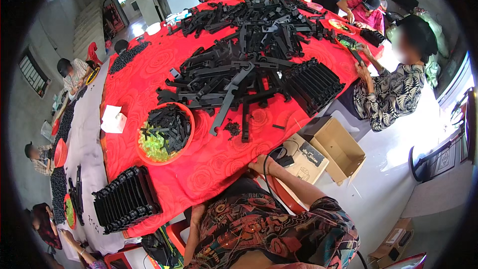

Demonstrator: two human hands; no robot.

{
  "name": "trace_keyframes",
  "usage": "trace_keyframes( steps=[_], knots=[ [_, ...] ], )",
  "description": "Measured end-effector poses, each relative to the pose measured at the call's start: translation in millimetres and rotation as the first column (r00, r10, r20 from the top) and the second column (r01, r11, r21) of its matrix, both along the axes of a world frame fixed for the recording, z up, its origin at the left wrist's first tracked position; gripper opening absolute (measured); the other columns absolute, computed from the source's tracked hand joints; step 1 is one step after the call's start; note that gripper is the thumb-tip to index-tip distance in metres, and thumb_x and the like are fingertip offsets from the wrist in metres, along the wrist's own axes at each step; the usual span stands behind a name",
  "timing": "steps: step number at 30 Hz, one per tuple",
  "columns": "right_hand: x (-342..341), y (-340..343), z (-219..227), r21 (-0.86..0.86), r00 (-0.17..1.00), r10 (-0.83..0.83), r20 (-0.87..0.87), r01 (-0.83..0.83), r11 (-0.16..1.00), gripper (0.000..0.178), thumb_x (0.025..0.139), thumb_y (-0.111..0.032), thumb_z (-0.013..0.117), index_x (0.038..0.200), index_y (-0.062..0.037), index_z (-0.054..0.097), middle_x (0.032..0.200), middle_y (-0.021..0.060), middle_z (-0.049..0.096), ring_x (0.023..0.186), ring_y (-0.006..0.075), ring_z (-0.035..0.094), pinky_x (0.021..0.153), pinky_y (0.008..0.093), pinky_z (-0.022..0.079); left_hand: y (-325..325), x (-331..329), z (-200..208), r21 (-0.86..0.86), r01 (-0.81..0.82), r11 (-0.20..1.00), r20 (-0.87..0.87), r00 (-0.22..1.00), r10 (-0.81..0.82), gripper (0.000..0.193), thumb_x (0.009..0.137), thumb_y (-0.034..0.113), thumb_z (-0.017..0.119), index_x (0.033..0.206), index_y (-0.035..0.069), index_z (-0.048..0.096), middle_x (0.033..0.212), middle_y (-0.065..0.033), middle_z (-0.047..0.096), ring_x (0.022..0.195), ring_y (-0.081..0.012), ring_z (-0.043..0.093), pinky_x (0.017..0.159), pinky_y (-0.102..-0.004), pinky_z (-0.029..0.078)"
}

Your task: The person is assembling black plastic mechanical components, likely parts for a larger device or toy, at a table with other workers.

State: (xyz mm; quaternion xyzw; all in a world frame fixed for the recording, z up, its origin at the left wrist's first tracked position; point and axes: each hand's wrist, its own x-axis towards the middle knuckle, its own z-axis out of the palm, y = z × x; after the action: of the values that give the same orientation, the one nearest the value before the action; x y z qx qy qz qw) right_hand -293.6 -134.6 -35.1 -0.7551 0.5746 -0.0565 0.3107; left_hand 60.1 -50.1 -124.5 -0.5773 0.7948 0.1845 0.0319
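Note:
My right hand (260, 165) rests at the near edge of the red-covered table (209, 174), beside a dark cable (267, 177); its fingers are too unclear to read. My left hand (197, 212) is low by the same edge, its fingers hidden. Nearest on the cloth is an orange-red bowl (191, 137) with small black strips (172, 125) and yellow-green clear pieces (155, 148). Long black plastic bars (232, 97) lie beyond it in a large jumbled heap. A small scatter of black bits (232, 128) lies to the right of the bowl.
Neat stacks of black bars stand at the left corner (125, 199) and right edge (313, 83). A white tissue box (113, 119) sits left. Open cardboard boxes (341, 144) stand below the right edge. Several people work around; one (393, 87) in a patterned shirt sits right.

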Motion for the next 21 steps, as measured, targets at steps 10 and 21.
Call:
trace_keyframes(
  steps=[10,21],
  knots=[
    [6,3,15,0.036,0.986,-0.152,0.072,0.150,0.988,0.041,0.075,-0.042,0.050,0.093,-0.0064,0.060,0.086,0.0233,0.059,0.087,0.0369,0.057,0.077,0.0412,0.045,13,6,4,-0.049,-0.030,0.998,-0.065,0.998,0.026,0.026,0.079,0.013,0.040,0.099,0.005,0.056,0.102,-0.0189,0.057,0.093,-0.0289,0.054,0.083,-0.0383,0.041],
    [5,6,19,-0.012,0.992,-0.103,0.067,0.104,0.995,0.050,0.076,-0.046,0.048,0.084,0.0011,0.062,0.081,0.0276,0.058,0.080,0.0364,0.059,0.072,0.0414,0.045,19,4,15,-0.077,-0.062,0.995,-0.118,0.992,0.052,0.026,0.079,0.013,0.040,0.099,0.005,0.056,0.102,-0.0190,0.057,0.093,-0.0290,0.054,0.083,-0.0380,0.041]
  ],
)
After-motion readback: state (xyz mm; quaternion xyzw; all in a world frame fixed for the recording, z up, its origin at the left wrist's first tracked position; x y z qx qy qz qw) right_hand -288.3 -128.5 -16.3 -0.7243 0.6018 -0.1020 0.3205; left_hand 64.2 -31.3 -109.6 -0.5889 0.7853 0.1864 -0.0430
